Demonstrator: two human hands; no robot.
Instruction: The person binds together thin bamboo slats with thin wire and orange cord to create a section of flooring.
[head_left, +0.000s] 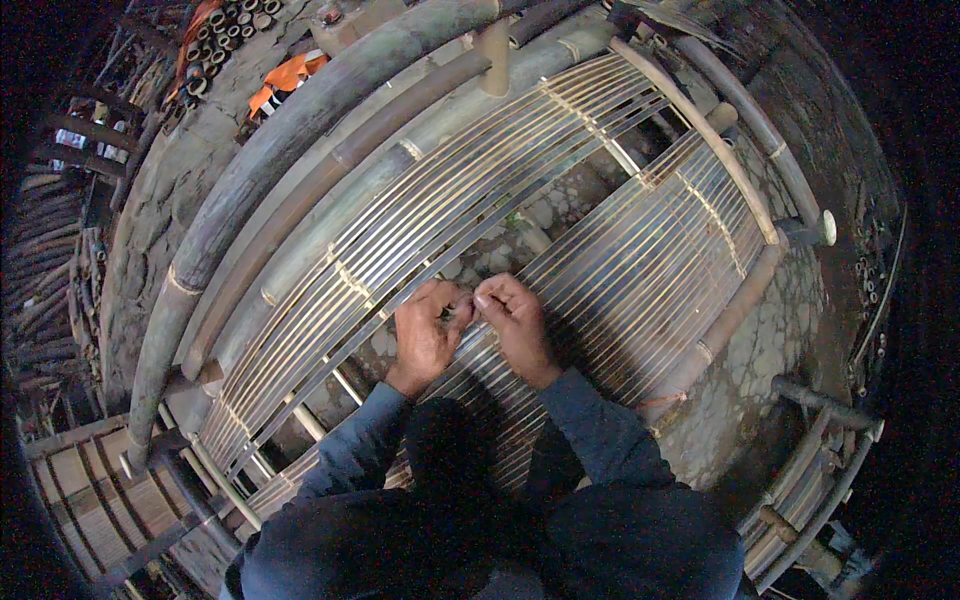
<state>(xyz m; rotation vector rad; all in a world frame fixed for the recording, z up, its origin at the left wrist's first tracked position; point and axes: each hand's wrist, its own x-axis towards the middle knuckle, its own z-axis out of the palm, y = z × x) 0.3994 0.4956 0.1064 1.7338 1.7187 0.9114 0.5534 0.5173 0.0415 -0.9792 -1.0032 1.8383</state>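
My left hand (428,335) and my right hand (515,325) meet above the middle of a long bamboo frame. Thumb and fingers of each are pinched together, fingertips almost touching. Whatever they hold is too small to make out. Below them lies a bed of thin bamboo slats (470,215), split by a lengthwise gap through which stone ground shows. Pale binding (350,278) crosses the slats left of my hands, and another binding (712,215) crosses them at the right. Under my forearms, more slats (625,290) run toward my body.
Thick bamboo poles (330,120) form the far rail. A curved bamboo end piece (705,125) closes the right side. Orange material (288,82) and cut bamboo tubes (228,35) lie on the ground beyond. A slatted bamboo piece (100,490) stands lower left, another bamboo frame (815,490) lower right.
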